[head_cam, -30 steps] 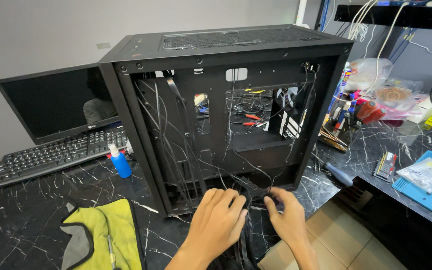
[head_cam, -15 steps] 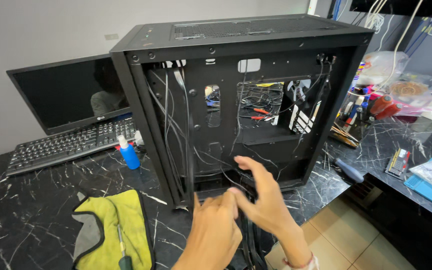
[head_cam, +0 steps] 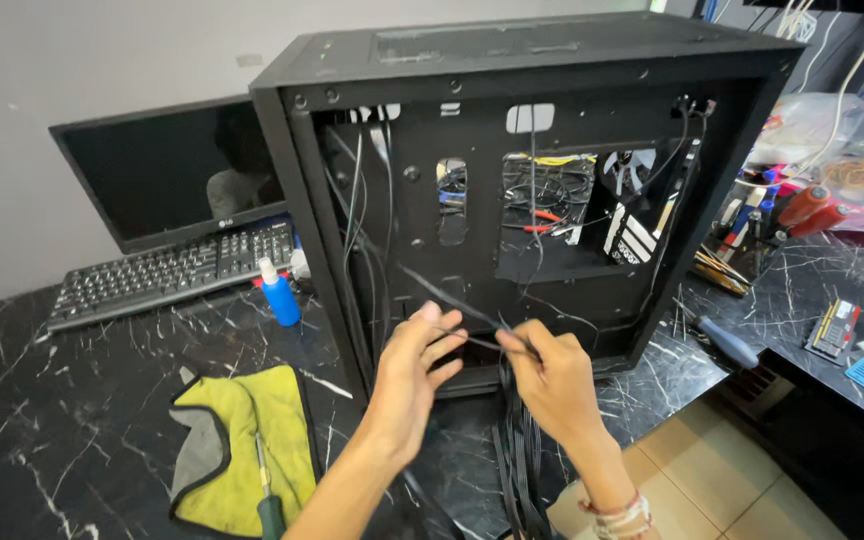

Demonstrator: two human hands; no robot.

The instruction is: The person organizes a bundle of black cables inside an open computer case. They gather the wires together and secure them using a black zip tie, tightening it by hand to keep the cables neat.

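We face an open black computer case (head_cam: 552,190) standing on a dark marbled desk (head_cam: 72,420). Before it, our left hand (head_cam: 414,372) and right hand (head_cam: 550,378) each pinch a thin black cable (head_cam: 472,318) stretched between them.

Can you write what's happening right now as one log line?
left hand: pinching thin black cable | right hand: pinching same cable | place: open black computer case

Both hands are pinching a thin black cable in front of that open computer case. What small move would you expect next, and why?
Probably pulling the cable taut: it runs slack between the left hand and right hand, above a hanging bundle of cables by the case.
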